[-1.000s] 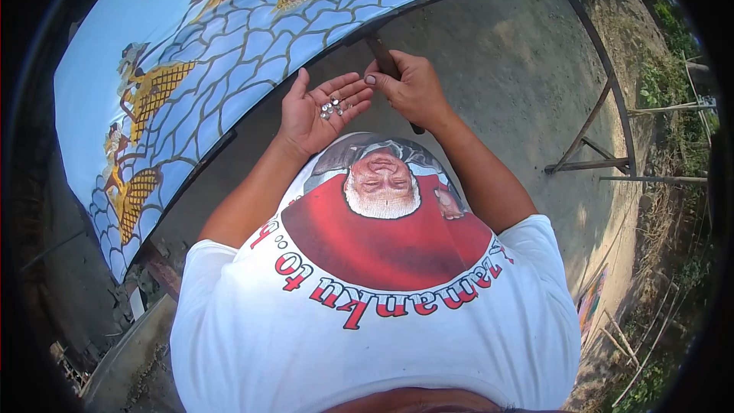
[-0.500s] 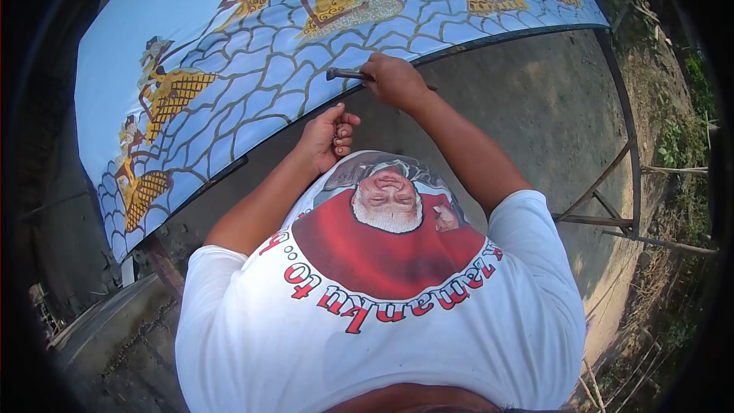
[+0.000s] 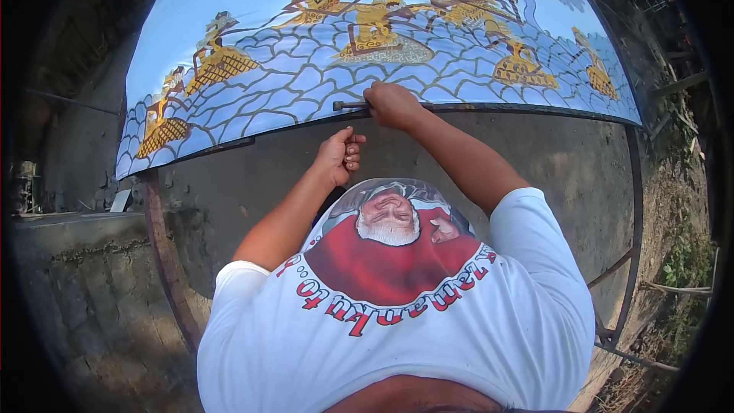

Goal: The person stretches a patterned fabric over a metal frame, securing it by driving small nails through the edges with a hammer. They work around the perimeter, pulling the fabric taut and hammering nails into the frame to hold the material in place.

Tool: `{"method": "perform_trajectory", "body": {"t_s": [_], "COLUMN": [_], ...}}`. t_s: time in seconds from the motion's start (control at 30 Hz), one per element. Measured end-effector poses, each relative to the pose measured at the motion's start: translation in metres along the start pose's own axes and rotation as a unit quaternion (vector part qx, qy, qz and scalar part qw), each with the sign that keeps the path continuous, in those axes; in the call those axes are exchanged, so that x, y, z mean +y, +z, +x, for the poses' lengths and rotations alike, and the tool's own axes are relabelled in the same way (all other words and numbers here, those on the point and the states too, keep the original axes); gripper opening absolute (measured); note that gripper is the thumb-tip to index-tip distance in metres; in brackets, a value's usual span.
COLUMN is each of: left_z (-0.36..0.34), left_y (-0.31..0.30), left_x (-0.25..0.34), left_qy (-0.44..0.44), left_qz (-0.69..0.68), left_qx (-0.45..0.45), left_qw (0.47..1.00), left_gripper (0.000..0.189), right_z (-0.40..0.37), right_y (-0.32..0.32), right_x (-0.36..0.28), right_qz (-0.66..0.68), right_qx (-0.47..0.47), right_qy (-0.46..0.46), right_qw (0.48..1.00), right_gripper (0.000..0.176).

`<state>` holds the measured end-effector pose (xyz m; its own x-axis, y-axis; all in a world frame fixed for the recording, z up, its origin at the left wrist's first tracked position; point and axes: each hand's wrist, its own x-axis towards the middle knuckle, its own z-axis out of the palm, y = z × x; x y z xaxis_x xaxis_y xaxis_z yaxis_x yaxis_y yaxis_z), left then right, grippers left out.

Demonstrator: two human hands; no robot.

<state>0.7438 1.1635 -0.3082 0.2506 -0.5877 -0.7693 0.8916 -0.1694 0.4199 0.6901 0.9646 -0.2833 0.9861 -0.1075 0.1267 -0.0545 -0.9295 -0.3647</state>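
Note:
My right hand [image 3: 393, 105] is closed round the handle of a small dark hammer [image 3: 352, 105], its head pointing left along the near edge of a painted cloth [image 3: 267, 103]. The cloth is stretched on a frame and shows gold puppet-like figures on a blue, scale-patterned ground. Below that edge and left of the hammer, my left hand [image 3: 339, 157] is curled shut, thumb over bent fingers. Anything inside those fingers is too small or hidden to make out. The left hand does not touch the cloth.
Dark frame legs stand at the left [image 3: 164, 260] and right [image 3: 633, 206]. Grey ground [image 3: 527, 160] lies under the frame. A low concrete block [image 3: 92, 291] is at the left; plants and sticks [image 3: 680, 268] are at the right.
My view has turned, so the cloth sits further right and looks more level, with more of its right side showing. The hammer stays in my right hand, and my left hand stays curled.

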Motion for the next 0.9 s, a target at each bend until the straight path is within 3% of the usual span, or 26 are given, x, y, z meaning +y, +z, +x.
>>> {"method": "perform_trajectory", "body": {"t_s": [0.1,0.27,0.47,0.67,0.9], "left_z": [0.002,0.011,0.040,0.048,0.050], "left_y": [0.006,0.011,0.011,0.009,0.002], "left_x": [-0.001,0.003,0.009,0.008,0.000], "left_qy": [0.011,0.131,0.138,0.168,0.175], "left_qz": [-0.010,-0.045,-0.109,-0.055,-0.017], "left_qx": [0.008,0.037,0.082,0.085,0.097], "left_qw": [1.000,0.990,0.981,0.981,0.980], "left_gripper": [0.031,0.019,0.020,0.022,0.023], "right_z": [0.003,-0.005,-0.014,-0.014,-0.009], "right_y": [-0.004,0.000,0.011,0.011,0.007], "right_x": [0.002,0.004,0.006,0.007,0.019], "right_qz": [0.000,0.012,0.043,0.086,0.233], "right_qx": [-0.001,-0.010,0.009,0.042,0.083], "right_qy": [-0.009,-0.018,-0.009,0.000,0.144], "right_qw": [1.000,1.000,0.999,0.995,0.958], "right_gripper": [0.012,0.013,0.013,0.011,0.016]}}
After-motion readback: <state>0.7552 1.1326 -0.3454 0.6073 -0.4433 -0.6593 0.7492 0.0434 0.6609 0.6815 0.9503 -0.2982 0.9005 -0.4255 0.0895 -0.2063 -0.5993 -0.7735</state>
